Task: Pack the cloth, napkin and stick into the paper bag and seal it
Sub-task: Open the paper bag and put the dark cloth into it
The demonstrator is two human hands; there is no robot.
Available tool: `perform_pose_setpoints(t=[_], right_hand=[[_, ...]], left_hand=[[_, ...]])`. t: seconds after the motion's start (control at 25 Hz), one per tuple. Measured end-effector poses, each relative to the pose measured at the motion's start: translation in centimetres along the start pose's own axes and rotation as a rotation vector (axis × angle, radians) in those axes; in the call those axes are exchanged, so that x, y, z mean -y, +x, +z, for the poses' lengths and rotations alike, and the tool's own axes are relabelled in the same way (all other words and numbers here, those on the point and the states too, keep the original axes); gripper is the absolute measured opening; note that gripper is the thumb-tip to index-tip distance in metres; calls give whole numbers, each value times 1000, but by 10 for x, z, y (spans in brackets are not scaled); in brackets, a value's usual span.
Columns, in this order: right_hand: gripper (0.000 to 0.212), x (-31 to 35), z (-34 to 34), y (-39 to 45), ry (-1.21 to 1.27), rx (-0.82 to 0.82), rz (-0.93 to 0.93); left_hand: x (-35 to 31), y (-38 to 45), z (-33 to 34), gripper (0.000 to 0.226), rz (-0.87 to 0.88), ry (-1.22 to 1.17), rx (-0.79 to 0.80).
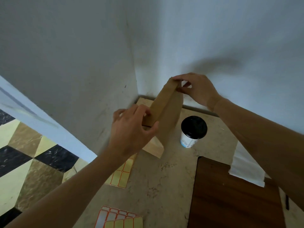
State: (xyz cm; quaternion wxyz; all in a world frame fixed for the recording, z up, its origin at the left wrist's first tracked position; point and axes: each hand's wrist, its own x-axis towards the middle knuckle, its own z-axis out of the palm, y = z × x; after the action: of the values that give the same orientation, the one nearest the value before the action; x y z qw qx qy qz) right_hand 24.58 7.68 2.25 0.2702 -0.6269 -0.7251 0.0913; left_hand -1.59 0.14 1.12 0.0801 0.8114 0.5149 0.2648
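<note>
Brown paper bag [166, 112] standing upright on the counter, top folded flat, white napkin [243, 167] lying well apart

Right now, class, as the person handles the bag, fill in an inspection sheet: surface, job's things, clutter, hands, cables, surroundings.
Surface: pale marbled counter with a dark wooden board on it.
Job's things: brown paper bag upright, its top folded over; white napkin on the board; cloth and stick not seen.
Clutter: lidded paper cup; label sheets.
Hands: left hand and right hand both pinch the bag's top.
Cables: nothing seen.
Surroundings: white corner walls; patterned floor.
</note>
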Motion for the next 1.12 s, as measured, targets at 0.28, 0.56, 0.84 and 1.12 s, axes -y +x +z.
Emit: perform_pose_setpoints(t=[0.28, 0.56, 0.84, 1.12], right_hand=[[32, 77, -42, -57, -36, -120, -53], [35, 118, -80, -197, -87, -228, 45], [37, 108, -98, -385, -145, -351, 337], [39, 108, -93, -503, -7, -425, 608]], left_hand=[[-5, -47, -83, 29, 63, 15, -89], [-18, -122, -116, 31, 239, 2, 38], [-76, -180, -67, 38, 447, -51, 313], [-118, -213, -26, 47, 596, -42, 418]])
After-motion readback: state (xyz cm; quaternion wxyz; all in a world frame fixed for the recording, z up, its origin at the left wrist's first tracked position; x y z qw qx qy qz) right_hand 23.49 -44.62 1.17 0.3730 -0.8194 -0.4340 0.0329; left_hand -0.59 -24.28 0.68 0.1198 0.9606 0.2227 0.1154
